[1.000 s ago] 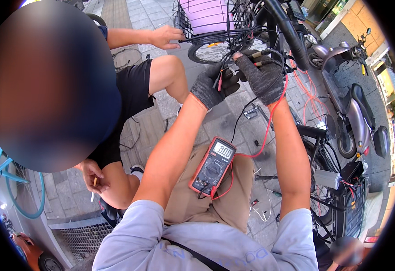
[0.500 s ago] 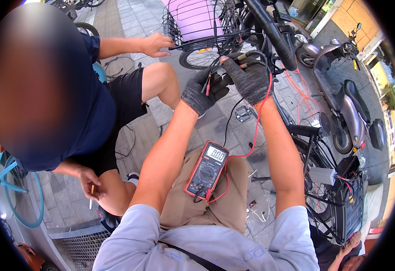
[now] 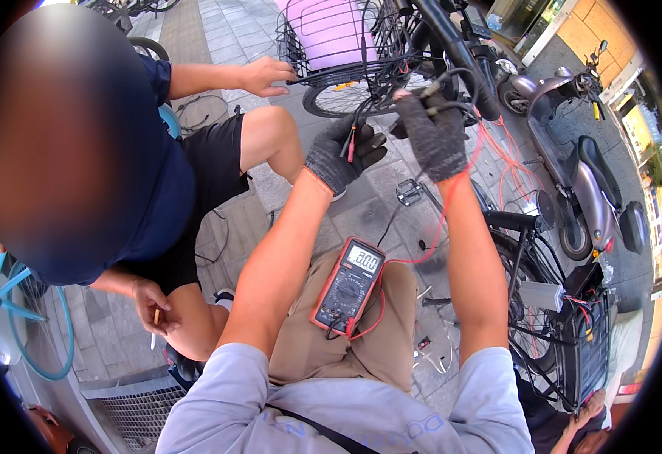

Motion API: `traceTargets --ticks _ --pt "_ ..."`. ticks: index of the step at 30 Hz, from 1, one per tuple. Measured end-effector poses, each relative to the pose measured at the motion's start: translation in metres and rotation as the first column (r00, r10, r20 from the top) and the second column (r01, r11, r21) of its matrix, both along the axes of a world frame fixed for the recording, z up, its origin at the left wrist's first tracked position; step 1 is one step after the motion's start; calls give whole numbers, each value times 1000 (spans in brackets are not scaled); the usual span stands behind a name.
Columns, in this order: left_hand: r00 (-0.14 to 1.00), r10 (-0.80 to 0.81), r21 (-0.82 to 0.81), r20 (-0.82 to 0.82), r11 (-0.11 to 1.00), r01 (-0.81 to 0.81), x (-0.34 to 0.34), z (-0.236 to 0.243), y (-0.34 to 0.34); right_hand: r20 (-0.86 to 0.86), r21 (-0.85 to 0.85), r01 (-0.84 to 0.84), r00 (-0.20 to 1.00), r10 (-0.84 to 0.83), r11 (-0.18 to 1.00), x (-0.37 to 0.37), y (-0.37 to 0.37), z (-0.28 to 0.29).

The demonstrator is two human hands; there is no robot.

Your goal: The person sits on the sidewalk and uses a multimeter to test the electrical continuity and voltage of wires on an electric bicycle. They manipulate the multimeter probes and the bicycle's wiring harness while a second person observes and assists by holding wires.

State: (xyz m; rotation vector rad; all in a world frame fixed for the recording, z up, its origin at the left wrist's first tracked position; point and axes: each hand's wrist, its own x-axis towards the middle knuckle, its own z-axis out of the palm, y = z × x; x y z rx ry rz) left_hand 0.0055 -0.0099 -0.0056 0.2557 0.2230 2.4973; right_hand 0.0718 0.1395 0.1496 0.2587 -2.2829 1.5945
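Observation:
My gloved left hand [image 3: 342,155] grips thin black cables ending in a small pink connector [image 3: 351,147], just below the bicycle's front wheel. Beside it, my gloved right hand [image 3: 431,132] is closed on the meter's test probes [image 3: 443,107], blurred, near more black cables under the handlebar [image 3: 463,64]. A red multimeter [image 3: 346,284] lies on my lap, its red lead [image 3: 414,259] and black lead running up toward my right hand. The wire basket [image 3: 323,34] with a pink panel sits above the front wheel.
A person in dark clothes [image 3: 195,166] sits at left, one hand near the basket, the other holding a cigarette. A scooter [image 3: 595,181] stands at right beside a bicycle's rear rack [image 3: 592,340] and orange cable [image 3: 508,159]. A blue bicycle [image 3: 21,303] and grate [image 3: 130,408] are at lower left.
In the last half second, my right hand has shifted rightward, away from my left hand, with the probes and leads, and is blurred. My left hand still holds the cables.

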Motion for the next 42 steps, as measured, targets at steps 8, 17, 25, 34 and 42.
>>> traceTargets --ticks 8,17,25,34,42 --pt "995 -18 -36 -93 999 14 -17 -4 8 543 -377 166 837 73 911 29 -16 -76" --pt "988 -127 -6 -85 992 127 -2 10 19 514 -676 162 803 302 719 16 -19 -95" --pt "998 13 -361 68 933 12 -21 22 27 483 -776 200 797 361 598 13 -14 -97" --pt "968 251 -315 -13 918 -242 -26 30 10 470 -358 202 883 -11 912 75 53 -80" --pt "975 219 -346 46 919 -190 -22 30 13 716 -252 600 644 -271 759 173 205 -263"
